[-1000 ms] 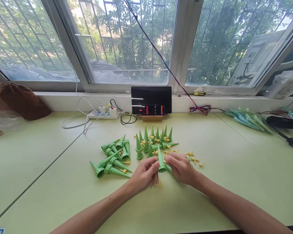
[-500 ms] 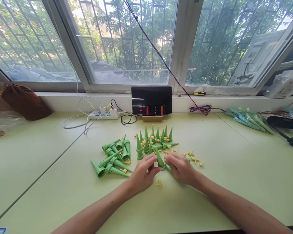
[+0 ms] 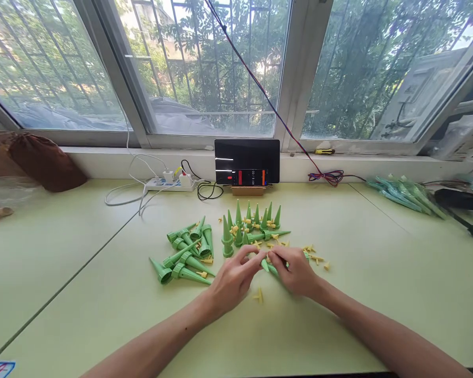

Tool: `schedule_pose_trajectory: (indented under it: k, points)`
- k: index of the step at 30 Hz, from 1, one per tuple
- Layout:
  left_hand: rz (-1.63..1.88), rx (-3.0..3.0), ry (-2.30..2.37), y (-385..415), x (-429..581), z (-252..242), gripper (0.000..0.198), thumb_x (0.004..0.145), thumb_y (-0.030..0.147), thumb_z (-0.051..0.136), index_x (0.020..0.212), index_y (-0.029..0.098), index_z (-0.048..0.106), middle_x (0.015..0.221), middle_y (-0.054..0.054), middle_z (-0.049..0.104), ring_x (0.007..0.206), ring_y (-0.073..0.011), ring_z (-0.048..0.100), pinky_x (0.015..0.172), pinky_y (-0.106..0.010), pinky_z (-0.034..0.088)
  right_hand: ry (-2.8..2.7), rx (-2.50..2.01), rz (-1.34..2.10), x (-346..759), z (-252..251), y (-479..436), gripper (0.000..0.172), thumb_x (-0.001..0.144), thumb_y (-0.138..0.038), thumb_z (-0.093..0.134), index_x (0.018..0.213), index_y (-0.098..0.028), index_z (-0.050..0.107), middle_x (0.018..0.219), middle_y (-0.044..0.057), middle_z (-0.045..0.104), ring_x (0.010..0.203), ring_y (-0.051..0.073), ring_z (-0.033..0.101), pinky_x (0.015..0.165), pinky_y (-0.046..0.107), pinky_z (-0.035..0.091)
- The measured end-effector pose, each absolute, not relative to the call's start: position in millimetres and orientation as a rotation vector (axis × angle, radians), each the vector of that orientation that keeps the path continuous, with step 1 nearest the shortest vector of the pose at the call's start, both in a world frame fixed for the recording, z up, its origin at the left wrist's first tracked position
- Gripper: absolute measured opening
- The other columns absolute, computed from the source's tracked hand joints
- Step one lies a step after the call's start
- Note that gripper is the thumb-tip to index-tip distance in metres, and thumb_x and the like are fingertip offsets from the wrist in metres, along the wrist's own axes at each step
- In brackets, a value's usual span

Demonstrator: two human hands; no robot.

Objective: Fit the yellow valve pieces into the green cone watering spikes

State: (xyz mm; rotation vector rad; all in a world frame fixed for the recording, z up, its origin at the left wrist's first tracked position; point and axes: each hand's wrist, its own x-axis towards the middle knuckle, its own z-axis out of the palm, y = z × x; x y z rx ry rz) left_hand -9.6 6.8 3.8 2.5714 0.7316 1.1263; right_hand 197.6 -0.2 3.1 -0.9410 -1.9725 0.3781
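Observation:
My left hand [image 3: 235, 275] is closed on a green watering spike [image 3: 265, 265], whose pointed end now tips down towards me. My right hand [image 3: 295, 269] pinches right against the same spike; whatever lies between its fingertips is hidden. Under the right hand lies another green spike, partly covered. Just in front of my hands is a yellow T-shaped valve [image 3: 259, 296]. Beyond them a group of green spikes [image 3: 227, 239] stands upright among small yellow valves [image 3: 317, 259]. To the left, a loose pile of green spikes [image 3: 187, 260] lies on its side with a few yellow pieces.
A phone [image 3: 253, 177] showing a timer leans on a dark tablet [image 3: 246, 152] at the back of the pale green table [image 3: 331, 325]. A power strip [image 3: 161, 184] with cables is behind the pile. Bagged pieces [image 3: 405, 194] lie far right, a brown pouch [image 3: 45, 163] far left.
The spike between my hands has turned from point-up to point-down, facing me. My left fingers have shifted over its top. The view has moved slightly.

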Motion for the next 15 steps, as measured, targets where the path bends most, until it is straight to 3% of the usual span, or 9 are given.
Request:
schedule_pose_trajectory:
  k: [2,6,8,11,15]
  points:
    - [1.158,2.528,0.774,6,-8,1,0.036,0.105,0.019,0.043,0.138,0.025,0.057,0.121,-0.011,0.062,0.067,-0.0087,0.062,0.069,-0.023,0.055,-1.960,-0.966,0.409,198,3,0,0.033,0.103,-0.024,0.042,0.070,-0.021,0.042,0.060,-0.005,0.043,0.052,0.011,0.036,0.053,0.024,0.030]
    - [1.172,2.400,0.828,5,-3,-2,0.033,0.104,0.021,0.049,0.134,0.026,0.061,0.123,-0.009,0.066,0.098,-0.0167,0.068,0.086,-0.027,0.056,-1.939,-0.987,0.388,197,3,-1,0.034,0.103,-0.024,0.043,0.068,-0.021,0.040,0.058,-0.005,0.040,0.051,0.011,0.034,0.052,0.024,0.029]
    - [1.167,2.340,0.804,4,-2,-1,0.031,0.103,0.020,0.050,0.131,0.024,0.063,0.120,-0.009,0.068,0.104,-0.0181,0.067,0.089,-0.028,0.055,-1.940,-0.988,0.372,197,3,-1,0.034,0.102,-0.024,0.044,0.068,-0.021,0.040,0.058,-0.005,0.040,0.051,0.011,0.034,0.051,0.024,0.028]
    - [1.163,2.257,0.800,3,-1,4,0.023,0.101,0.020,0.054,0.117,0.022,0.070,0.105,-0.007,0.071,0.092,-0.0167,0.068,0.084,-0.027,0.055,-1.955,-0.967,0.347,196,4,-2,0.034,0.102,-0.023,0.044,0.068,-0.021,0.040,0.057,-0.005,0.041,0.051,0.011,0.034,0.051,0.024,0.028]
    - [1.130,2.138,0.898,-1,2,11,0.019,0.096,0.023,0.060,0.080,0.017,0.068,0.077,-0.002,0.062,0.064,-0.0113,0.057,0.059,-0.021,0.048,-1.975,-0.929,0.336,197,4,-2,0.034,0.102,-0.022,0.044,0.067,-0.021,0.039,0.057,-0.005,0.041,0.051,0.011,0.035,0.052,0.024,0.028]
